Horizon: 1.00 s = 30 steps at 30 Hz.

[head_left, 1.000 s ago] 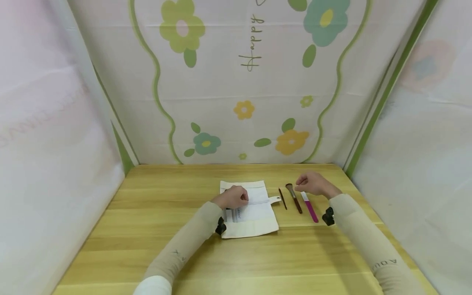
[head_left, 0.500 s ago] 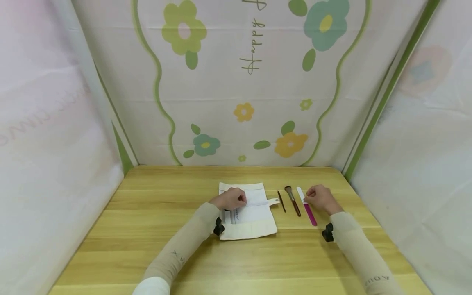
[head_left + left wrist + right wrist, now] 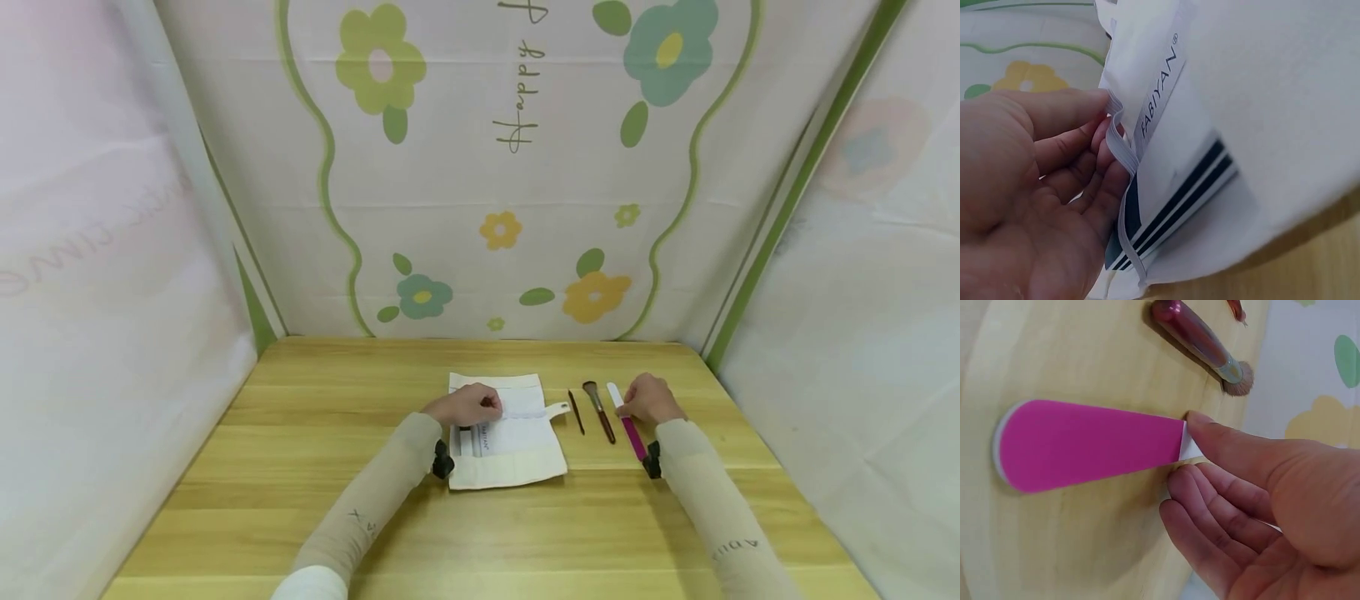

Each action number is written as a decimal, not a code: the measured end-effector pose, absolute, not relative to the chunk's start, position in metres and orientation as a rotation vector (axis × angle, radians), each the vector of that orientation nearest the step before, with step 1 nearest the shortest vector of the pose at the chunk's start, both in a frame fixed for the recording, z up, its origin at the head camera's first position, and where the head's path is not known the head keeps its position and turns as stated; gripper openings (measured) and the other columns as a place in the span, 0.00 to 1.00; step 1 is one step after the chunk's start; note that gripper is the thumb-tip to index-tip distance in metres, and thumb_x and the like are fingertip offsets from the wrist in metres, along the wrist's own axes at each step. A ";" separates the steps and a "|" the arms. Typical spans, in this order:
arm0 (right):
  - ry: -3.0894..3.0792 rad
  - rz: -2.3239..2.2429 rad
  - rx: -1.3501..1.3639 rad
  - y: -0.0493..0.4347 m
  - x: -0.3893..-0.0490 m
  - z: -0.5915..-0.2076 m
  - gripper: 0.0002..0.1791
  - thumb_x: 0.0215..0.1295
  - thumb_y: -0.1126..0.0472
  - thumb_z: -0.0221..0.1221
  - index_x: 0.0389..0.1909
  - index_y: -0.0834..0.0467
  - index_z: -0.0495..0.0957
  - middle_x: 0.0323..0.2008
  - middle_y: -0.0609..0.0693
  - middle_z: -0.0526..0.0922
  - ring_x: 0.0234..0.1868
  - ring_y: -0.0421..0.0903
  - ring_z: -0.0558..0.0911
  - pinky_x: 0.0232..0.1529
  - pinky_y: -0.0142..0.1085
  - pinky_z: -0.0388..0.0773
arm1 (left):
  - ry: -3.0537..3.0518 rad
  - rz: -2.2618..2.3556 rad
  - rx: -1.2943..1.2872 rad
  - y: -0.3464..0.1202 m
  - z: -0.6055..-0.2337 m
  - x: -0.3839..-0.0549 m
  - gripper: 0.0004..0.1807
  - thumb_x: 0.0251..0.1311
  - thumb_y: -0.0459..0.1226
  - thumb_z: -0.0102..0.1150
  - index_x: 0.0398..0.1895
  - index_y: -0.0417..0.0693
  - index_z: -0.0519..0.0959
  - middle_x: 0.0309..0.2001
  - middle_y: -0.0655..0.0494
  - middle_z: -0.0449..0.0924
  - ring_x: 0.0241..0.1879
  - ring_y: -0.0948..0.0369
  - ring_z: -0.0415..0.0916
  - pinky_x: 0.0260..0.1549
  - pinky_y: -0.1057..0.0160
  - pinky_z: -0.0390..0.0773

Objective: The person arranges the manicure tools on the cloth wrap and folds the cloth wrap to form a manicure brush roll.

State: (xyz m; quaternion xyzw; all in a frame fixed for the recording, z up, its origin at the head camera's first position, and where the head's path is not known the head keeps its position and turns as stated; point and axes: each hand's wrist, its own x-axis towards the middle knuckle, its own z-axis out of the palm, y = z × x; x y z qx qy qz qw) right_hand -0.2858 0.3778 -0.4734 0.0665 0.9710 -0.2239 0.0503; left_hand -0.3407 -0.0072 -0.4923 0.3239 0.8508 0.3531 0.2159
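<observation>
An opened white fabric pouch (image 3: 510,472) with a snap tab lies flat on the table. My left hand (image 3: 463,405) is over its left part; in the left wrist view, thumb and fingers pinch a pale elastic band (image 3: 1121,149) along the inside. A label reading FABIYAN (image 3: 1159,90) and a dark-striped piece (image 3: 1179,203) show beside the band. To the right, my right hand (image 3: 651,398) pinches a nail file (image 3: 1091,447) with a magenta end and a white end, thumb on one edge and fingers on the other. The hand hides part of the white end in the right wrist view.
Left of the file lie a makeup brush (image 3: 600,413) with a dark red handle and a thin dark stick (image 3: 576,412), near the pouch's tab. Flower-printed cloth walls (image 3: 450,183) enclose the wooden table (image 3: 315,467) at the back and sides.
My right hand has come down from above the file's white end to its edge and now pinches it. My left hand stays at the pouch, nearly still.
</observation>
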 end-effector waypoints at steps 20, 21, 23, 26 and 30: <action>2.732 -0.820 0.279 0.392 -0.304 -0.472 0.15 0.65 0.58 0.72 0.20 0.59 0.85 0.19 0.49 0.84 0.20 0.41 0.78 0.31 0.36 0.78 | 2.347 0.998 0.874 -0.006 -0.501 -0.342 0.09 0.80 0.40 0.53 0.42 0.50 0.82 0.35 0.58 0.79 0.32 0.61 0.71 0.33 0.64 0.72; 2.727 -0.844 0.256 0.394 -0.305 -0.472 0.18 0.66 0.57 0.71 0.17 0.57 0.82 0.17 0.47 0.81 0.19 0.41 0.75 0.31 0.36 0.77 | 2.345 0.999 0.869 -0.006 -0.501 -0.342 0.09 0.80 0.40 0.53 0.41 0.51 0.82 0.35 0.58 0.79 0.32 0.62 0.71 0.33 0.64 0.72; 2.730 -0.896 0.204 0.395 -0.305 -0.470 0.22 0.68 0.56 0.69 0.14 0.54 0.76 0.16 0.46 0.79 0.19 0.41 0.72 0.33 0.36 0.75 | 2.337 1.008 0.856 -0.006 -0.500 -0.342 0.09 0.79 0.40 0.53 0.41 0.51 0.82 0.35 0.58 0.79 0.32 0.61 0.71 0.33 0.64 0.72; 2.733 -0.982 0.151 0.390 -0.305 -0.461 0.18 0.70 0.57 0.68 0.20 0.58 0.80 0.23 0.47 0.84 0.24 0.43 0.77 0.38 0.39 0.79 | 2.321 1.032 0.840 -0.008 -0.498 -0.342 0.09 0.79 0.39 0.54 0.41 0.49 0.83 0.35 0.57 0.78 0.32 0.61 0.71 0.33 0.63 0.72; 2.715 -1.105 0.155 0.380 -0.304 -0.449 0.12 0.71 0.58 0.68 0.38 0.65 0.86 0.33 0.52 0.88 0.35 0.48 0.85 0.46 0.46 0.86 | 2.307 1.044 0.831 -0.009 -0.498 -0.344 0.09 0.79 0.39 0.55 0.41 0.49 0.83 0.35 0.57 0.78 0.33 0.61 0.71 0.34 0.64 0.72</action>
